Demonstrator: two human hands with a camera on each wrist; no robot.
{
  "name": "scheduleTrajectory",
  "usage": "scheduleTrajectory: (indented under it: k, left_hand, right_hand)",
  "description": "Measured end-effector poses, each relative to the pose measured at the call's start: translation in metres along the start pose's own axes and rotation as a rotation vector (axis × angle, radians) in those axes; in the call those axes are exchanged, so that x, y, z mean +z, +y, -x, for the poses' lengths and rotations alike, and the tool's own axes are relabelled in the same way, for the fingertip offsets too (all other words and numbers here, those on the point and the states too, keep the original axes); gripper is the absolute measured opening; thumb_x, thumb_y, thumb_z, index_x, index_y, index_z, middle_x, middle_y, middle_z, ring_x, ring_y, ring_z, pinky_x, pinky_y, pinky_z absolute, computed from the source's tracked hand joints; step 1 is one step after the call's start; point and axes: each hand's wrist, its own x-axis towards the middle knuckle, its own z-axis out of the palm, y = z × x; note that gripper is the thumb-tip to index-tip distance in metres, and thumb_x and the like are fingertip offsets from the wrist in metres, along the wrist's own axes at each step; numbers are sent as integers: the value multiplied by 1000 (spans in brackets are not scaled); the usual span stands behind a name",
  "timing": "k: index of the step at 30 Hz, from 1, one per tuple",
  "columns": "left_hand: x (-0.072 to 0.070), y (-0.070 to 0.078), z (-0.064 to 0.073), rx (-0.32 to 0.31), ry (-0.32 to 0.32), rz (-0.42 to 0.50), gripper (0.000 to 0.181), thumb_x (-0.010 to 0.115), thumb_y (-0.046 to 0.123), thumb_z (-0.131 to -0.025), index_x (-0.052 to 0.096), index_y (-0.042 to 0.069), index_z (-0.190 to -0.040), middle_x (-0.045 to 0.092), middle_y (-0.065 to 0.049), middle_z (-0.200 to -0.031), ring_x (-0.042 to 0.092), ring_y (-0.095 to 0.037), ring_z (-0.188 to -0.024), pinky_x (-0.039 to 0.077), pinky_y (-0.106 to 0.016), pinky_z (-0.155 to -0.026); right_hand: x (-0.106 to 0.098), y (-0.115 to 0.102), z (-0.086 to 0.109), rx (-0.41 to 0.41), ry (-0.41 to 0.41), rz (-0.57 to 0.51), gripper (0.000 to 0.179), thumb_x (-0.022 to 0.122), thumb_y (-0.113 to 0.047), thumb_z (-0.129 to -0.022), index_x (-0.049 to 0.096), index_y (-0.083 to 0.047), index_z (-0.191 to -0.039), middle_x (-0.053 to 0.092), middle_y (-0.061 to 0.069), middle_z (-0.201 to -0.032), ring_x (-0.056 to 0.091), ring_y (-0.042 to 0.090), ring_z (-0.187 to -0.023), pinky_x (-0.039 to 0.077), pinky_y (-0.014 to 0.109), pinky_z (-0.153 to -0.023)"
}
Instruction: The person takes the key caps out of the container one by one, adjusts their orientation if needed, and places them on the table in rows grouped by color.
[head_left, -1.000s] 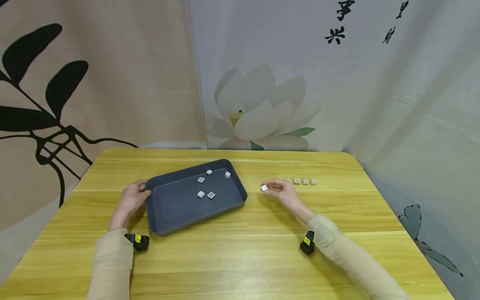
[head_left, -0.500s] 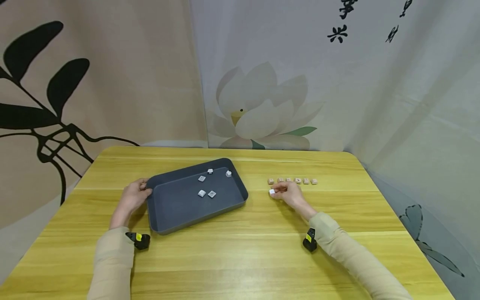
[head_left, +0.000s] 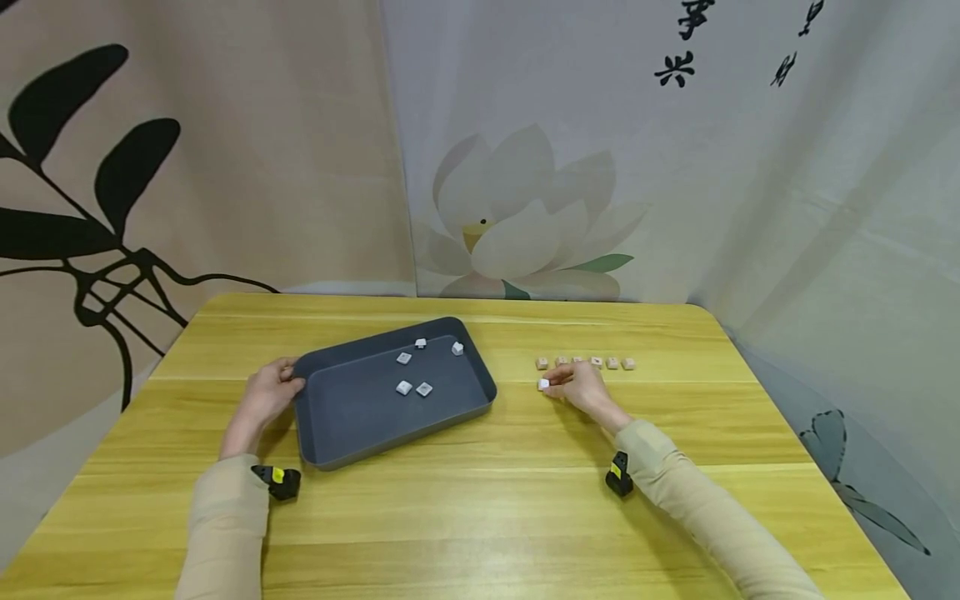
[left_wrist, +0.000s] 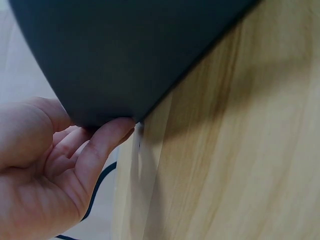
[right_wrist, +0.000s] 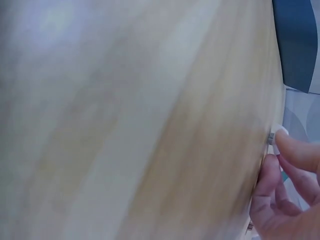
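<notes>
The right hand (head_left: 579, 389) pinched a white cube (head_left: 543, 385) at its fingertips' left, just near of the left end of a left-to-right row of small cubes (head_left: 596, 362), while the left hand (head_left: 268, 393) gripped the dark tray (head_left: 352, 421) by its far-left corner.

One tray (head_left: 352, 425), twelve blocks (head_left: 403, 387)

White cube (head_left: 543, 384) near gray tray (head_left: 348, 421)
</notes>
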Motion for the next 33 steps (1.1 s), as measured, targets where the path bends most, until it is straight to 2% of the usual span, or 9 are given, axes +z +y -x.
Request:
scheduleTrajectory:
  k: [8, 13, 15, 18, 21, 23, 28, 33]
  left_hand:
    - [0, 0, 1, -6, -1, 4, 52, 42, 8, -99, 26, -13, -144, 38, -37, -140, 46, -47, -125, 50, -50, -98]
    - [1, -1, 0, -7, -7, 11, 52, 41, 7, -99, 25, -13, -144, 38, -37, -140, 46, -47, -125, 49, -50, -99]
    - [1, -2, -1, -2, -7, 15, 52, 41, 7, -99, 25, -14, -144, 38, -38, -140, 46, -47, -125, 50, -49, -99]
    - [1, -1, -1, 2, -5, 14, 52, 42, 7, -99, 25, -14, -144, 39, -38, -139, 46, -48, -125, 50, -49, -98]
    - [0, -1, 0, 3, -1, 1, 52, 42, 8, -99, 26, -14, -143, 39, -38, -138, 46, -48, -125, 50, -49, -98]
    - [0, -1, 0, 1, -2, -2, 52, 42, 8, -99, 27, -14, -143, 39, -38, -138, 46, -48, -125, 50, -49, -98]
    - [0, -2, -1, 4, -4, 3, 52, 41, 8, -99, 26, -13, -144, 40, -37, -139, 48, -47, -124, 51, -48, -96]
    - [1, -2, 0, 9, 0, -11, 52, 41, 8, -99, 27, -13, -144, 41, -37, -138, 47, -47, -124, 50, -49, -97]
  right_hand:
    - [-4, 2, -1, -20, -22, 17, 21, 73, -6, -81, 72, 1, -101, 71, 17, -96, 66, 24, -88, 49, 21, -64]
    - [-14, -6, -2, 9, -54, -4, 27, 72, -9, -83, 69, 1, -109, 69, 19, -105, 63, 25, -95, 50, 20, -64]
    - [-17, -14, -3, 24, -49, -32, 31, 70, -12, -85, 68, 0, -114, 68, 19, -111, 62, 27, -99, 52, 24, -67]
    - [-18, -30, -3, 15, -46, -111, 35, 66, -15, -89, 64, 0, -121, 65, 19, -119, 62, 30, -105, 56, 36, -79]
    - [-9, -46, -5, -45, -69, -204, 36, 64, -16, -91, 62, -1, -124, 64, 18, -124, 63, 31, -107, 55, 45, -90]
    - [1, -58, -7, -108, -104, -242, 35, 64, -16, -91, 63, -2, -123, 64, 17, -124, 63, 29, -109, 53, 44, -94]
    - [35, -83, -14, -277, -232, -265, 36, 66, -16, -89, 64, -3, -123, 66, 14, -122, 64, 25, -110, 55, 33, -92]
    - [71, -97, -18, -384, -324, -229, 34, 68, -11, -88, 65, -2, -120, 67, 15, -119, 65, 26, -108, 56, 26, -87]
